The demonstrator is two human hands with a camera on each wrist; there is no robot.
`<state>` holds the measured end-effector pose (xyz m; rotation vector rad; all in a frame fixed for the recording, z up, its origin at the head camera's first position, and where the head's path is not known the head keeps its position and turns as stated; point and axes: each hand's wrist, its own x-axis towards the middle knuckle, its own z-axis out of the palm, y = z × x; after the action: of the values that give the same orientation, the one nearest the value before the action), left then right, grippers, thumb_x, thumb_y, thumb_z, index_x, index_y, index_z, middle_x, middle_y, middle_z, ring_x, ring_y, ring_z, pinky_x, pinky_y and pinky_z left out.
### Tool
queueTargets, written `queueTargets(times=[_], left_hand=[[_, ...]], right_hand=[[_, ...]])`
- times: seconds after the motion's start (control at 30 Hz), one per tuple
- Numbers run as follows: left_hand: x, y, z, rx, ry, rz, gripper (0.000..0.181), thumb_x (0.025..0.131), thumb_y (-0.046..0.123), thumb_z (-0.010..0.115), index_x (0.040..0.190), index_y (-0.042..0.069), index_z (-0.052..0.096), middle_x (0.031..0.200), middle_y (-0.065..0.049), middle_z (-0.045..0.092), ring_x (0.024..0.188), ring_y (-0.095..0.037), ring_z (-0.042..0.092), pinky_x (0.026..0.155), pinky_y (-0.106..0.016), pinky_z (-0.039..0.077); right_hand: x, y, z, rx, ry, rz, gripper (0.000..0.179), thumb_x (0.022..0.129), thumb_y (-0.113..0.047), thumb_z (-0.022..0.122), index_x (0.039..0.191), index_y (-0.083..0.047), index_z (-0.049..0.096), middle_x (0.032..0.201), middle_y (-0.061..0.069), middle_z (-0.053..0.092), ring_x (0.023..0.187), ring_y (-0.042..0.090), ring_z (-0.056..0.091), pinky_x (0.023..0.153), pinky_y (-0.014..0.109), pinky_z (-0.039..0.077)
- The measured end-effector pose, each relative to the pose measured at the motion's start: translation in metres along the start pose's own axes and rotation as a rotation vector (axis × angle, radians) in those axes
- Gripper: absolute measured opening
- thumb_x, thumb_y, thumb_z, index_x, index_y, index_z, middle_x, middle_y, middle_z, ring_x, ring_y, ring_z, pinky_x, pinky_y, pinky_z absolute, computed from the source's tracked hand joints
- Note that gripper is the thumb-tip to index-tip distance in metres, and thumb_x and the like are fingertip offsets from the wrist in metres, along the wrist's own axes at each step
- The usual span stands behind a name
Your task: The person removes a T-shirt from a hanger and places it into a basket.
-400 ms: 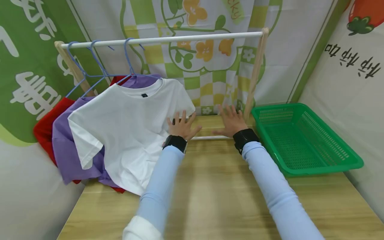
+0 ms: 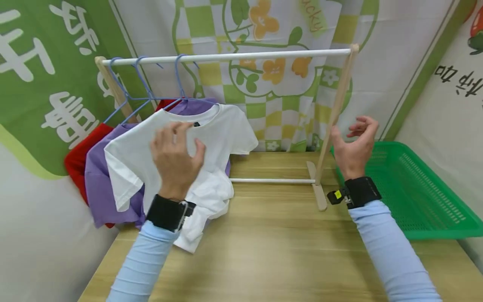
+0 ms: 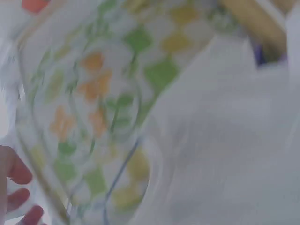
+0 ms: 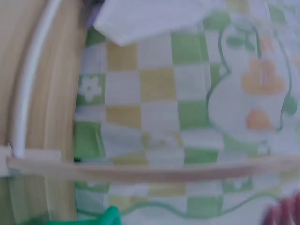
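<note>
A white T-shirt (image 2: 222, 130) hangs at the front of the rack on a blue hanger (image 2: 180, 79). Behind it hang a purple garment (image 2: 99, 180) and a red garment (image 2: 84, 142), on blue hangers too. My left hand (image 2: 175, 159) is raised in front of the T-shirt, fingers bent loosely, holding nothing. Its fingertips (image 3: 18, 199) show blurred at the left edge of the left wrist view. Beside the rack's right post (image 2: 336, 113), my right hand (image 2: 354, 151) hovers with fingers loosely curved around air.
The rack has a white top bar (image 2: 264, 55) and a white lower bar (image 2: 271, 180). A green plastic basket (image 2: 468, 201) stands right of it on the wooden table (image 2: 264, 260). A patterned curtain (image 2: 256, 111) hangs behind.
Both hands have lifted and drawn apart, the left toward the left over the T-shirt, the right toward the basket side. Their spread fingers have bent. The T-shirt's lower part lies bunched differently. The head view has shifted.
</note>
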<state>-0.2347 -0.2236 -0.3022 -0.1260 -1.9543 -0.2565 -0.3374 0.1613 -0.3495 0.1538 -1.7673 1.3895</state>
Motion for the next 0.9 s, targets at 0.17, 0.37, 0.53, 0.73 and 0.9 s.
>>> queueTargets(times=[0.17, 0.37, 0.53, 0.73, 0.9], left_hand=[[0.033, -0.044, -0.027, 0.134, -0.065, -0.127, 0.044, 0.1, 0.025, 0.059, 0.139, 0.005, 0.062, 0.133, -0.023, 0.061, 0.122, -0.047, 0.052, 0.102, -0.064, 0.038], [0.033, -0.069, -0.006, 0.162, -0.271, -0.13, 0.039, 0.107, 0.035, 0.058, 0.132, 0.008, 0.069, 0.123, -0.02, 0.073, 0.113, -0.049, 0.066, 0.088, -0.068, 0.05], [0.033, -0.07, -0.002, 0.115, -0.158, -0.121, 0.029, 0.109, 0.035, 0.058, 0.11, 0.012, 0.075, 0.1, -0.012, 0.073, 0.085, -0.045, 0.072, 0.059, -0.065, 0.048], [0.066, -0.053, -0.046, 0.061, 0.044, -0.148, 0.036, 0.109, 0.041, 0.057, 0.117, 0.015, 0.08, 0.096, -0.014, 0.074, 0.084, -0.04, 0.071, 0.061, -0.046, 0.043], [0.065, -0.032, -0.078, -0.028, 0.121, -0.135, 0.03, 0.106, 0.04, 0.063, 0.129, 0.028, 0.077, 0.089, -0.015, 0.074, 0.069, -0.031, 0.058, 0.061, -0.026, 0.024]], right_hand=[[0.028, 0.018, 0.005, 0.05, -0.292, 0.26, 0.052, 0.098, -0.036, 0.067, 0.145, -0.021, 0.05, 0.109, -0.02, 0.056, 0.1, 0.0, 0.055, 0.092, 0.026, 0.042], [0.029, 0.043, 0.031, 0.151, -0.038, 0.354, 0.034, 0.095, -0.025, 0.069, 0.068, -0.02, 0.051, 0.053, -0.017, 0.039, 0.049, 0.001, 0.037, 0.053, 0.021, 0.031], [0.021, 0.051, 0.044, 0.036, 0.224, 0.309, 0.044, 0.094, -0.029, 0.063, 0.056, -0.025, 0.04, 0.05, -0.018, 0.032, 0.049, 0.003, 0.034, 0.053, 0.024, 0.027], [0.019, 0.053, 0.057, 0.0, 0.235, 0.261, 0.042, 0.094, -0.024, 0.06, 0.057, -0.023, 0.041, 0.051, -0.016, 0.033, 0.048, 0.003, 0.031, 0.052, 0.025, 0.026], [0.028, 0.047, 0.072, 0.055, 0.185, 0.229, 0.043, 0.096, -0.02, 0.058, 0.058, -0.022, 0.038, 0.052, -0.015, 0.03, 0.046, 0.0, 0.026, 0.051, 0.025, 0.022]])
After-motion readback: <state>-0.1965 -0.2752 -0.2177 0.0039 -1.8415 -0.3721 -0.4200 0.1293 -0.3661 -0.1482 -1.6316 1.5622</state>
